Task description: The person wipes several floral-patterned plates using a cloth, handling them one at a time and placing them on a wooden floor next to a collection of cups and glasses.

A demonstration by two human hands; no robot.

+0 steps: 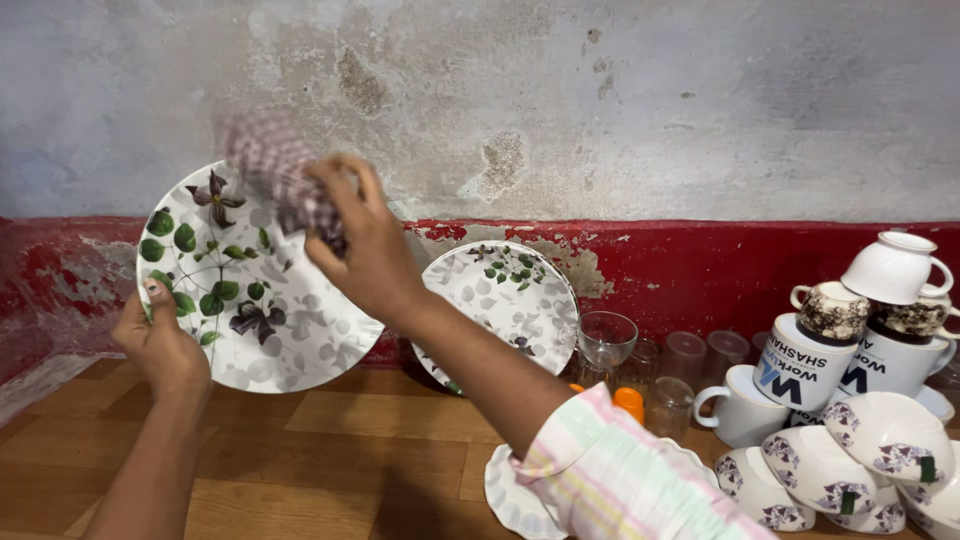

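My left hand grips the lower left rim of a large white plate with green leaves and dark flowers, held upright above the wooden surface. My right hand clutches a checked cloth, blurred, and presses it against the plate's upper right part. A pastel striped sleeve covers my right forearm.
A second leaf-patterned plate leans on the red wall base. Clear glasses stand beside it. Stacked white mugs and patterned bowls pile at the right. An orange cap and a scalloped white plate lie by my arm.
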